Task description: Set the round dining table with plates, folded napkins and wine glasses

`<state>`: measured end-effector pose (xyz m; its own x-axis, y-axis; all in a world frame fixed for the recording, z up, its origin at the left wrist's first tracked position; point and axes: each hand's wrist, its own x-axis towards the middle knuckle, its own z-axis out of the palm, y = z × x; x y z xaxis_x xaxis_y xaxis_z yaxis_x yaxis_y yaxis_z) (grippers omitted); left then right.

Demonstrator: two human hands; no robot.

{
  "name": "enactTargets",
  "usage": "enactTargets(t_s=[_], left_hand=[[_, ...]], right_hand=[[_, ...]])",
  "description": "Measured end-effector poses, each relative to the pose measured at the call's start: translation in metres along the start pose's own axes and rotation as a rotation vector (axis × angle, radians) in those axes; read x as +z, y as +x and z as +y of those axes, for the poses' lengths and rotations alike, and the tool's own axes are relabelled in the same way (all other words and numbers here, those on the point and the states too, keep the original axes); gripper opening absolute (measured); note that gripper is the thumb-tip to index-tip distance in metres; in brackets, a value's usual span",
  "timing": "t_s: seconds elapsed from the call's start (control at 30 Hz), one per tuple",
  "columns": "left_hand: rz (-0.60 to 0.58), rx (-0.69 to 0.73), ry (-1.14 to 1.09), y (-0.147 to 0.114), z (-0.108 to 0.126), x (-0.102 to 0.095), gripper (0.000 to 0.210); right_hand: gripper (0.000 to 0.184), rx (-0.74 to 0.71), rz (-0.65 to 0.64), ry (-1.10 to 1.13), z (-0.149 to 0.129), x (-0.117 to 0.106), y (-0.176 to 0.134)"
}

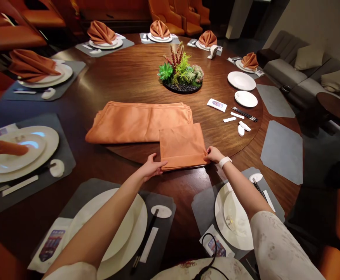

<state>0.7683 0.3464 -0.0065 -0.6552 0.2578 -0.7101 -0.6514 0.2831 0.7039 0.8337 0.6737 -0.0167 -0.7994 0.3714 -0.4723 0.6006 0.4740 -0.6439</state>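
Ref. landmark: planter (184,74); "near" = wearer's side of it. Folded napkin (183,140), orange, lies nearside of planter, overlapping napkin pile (135,120), which extends to planter's near-left. L hand (150,168): thumb at napkin's near-left corner, forefinger held off; whether other fingers close underneath, can't tell. R hand (215,155): thumb + finger pinched tog. on near-right edge. Prob. held at both ends so the band along near edge lies flat & square (judgement). Pile prob. placed there for easy reach.

Right of planter: plates (241,80), wipe packet (217,104), chopsticks (244,114), loosely grouped; poss. one setting's pieces kept tog. Fan-folded napkins (101,33) stand on plates beyond & left of planter, prob. upright for display.

Labels: wipe packet has blue/red printed emblem; sim. on second packet (51,245), near-left of planter. Lettering too small to read. White wristband (225,161), R wrist: no brand legible.
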Motion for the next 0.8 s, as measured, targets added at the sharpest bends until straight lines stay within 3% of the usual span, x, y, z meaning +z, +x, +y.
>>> enactTargets(t_s=[0.07, 0.13, 0.27, 0.33, 0.4, 0.5, 0.57, 0.67, 0.8], left_hand=[[-0.051, -0.022, 0.004, -0.005, -0.003, -0.001, 0.117], [-0.072, 0.083, 0.038, -0.007, -0.009, 0.0, 0.123], [-0.046, 0.564, 0.302, -0.006, -0.016, 0.004, 0.11], [0.061, 0.775, 0.564, -0.007, -0.015, 0.006, 0.088], [0.227, 0.876, 0.799, -0.007, -0.013, 0.009, 0.068], [0.429, 0.916, 1.001, -0.006, -0.014, 0.013, 0.045], [0.495, 0.962, 1.064, -0.005, -0.019, 0.013, 0.032], [0.449, 1.087, 1.093, -0.004, -0.033, 0.009, 0.015], [0.229, 1.198, 1.135, -0.005, -0.049, -0.001, 0.006]], right_hand=[[0.035, -0.054, 0.029, -0.002, 0.0, 0.001, -0.003], [0.034, -0.13, 0.076, 0.03, 0.001, 0.002, -0.008], [0.05, -0.404, 0.197, 0.067, 0.004, 0.004, -0.025], [0.049, -0.575, 0.284, -0.023, 0.005, 0.007, -0.033], [0.038, -0.676, 0.364, -0.17, 0.009, 0.013, -0.038], [0.018, -0.681, 0.39, -0.407, 0.019, 0.025, -0.042], [0.022, -0.671, 0.366, -0.517, 0.029, 0.031, -0.044], [0.027, -0.743, 0.31, -0.557, 0.044, 0.034, -0.048], [0.023, -0.953, 0.166, -0.516, 0.057, 0.032, -0.053]])
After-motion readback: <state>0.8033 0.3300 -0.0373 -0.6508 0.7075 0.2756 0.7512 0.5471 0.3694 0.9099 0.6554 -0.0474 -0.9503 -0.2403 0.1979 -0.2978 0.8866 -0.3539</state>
